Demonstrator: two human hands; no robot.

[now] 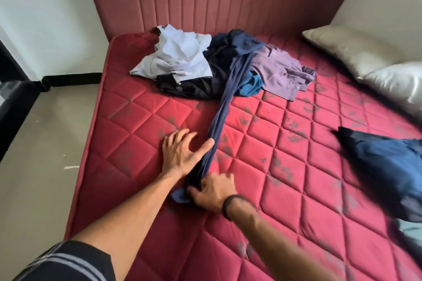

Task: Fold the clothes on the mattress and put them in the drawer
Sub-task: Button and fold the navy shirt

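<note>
Mattress (296,189), pile (219,68) at upper centre, navy garment (222,121) strung down to my hands.

Its long axis runs from pile toward lower centre; my right hand (213,191) pinches the near end, fingers closed on cloth, while my left hand (182,150) lies spread flat just left of the strand, thumb touching it. Right is nearer for pulling it free.

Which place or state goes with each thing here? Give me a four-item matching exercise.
Things:
1. navy garment
2. light blue shirt
3. left hand
4. white pillow

Places or states:
A. spread open on the mattress
B. at the right edge of the bed
C. stretched from the pile, gripped by the right hand
D. crumpled at the pile's left side

Pairs: 1-C, 2-D, 3-A, 4-B
</note>
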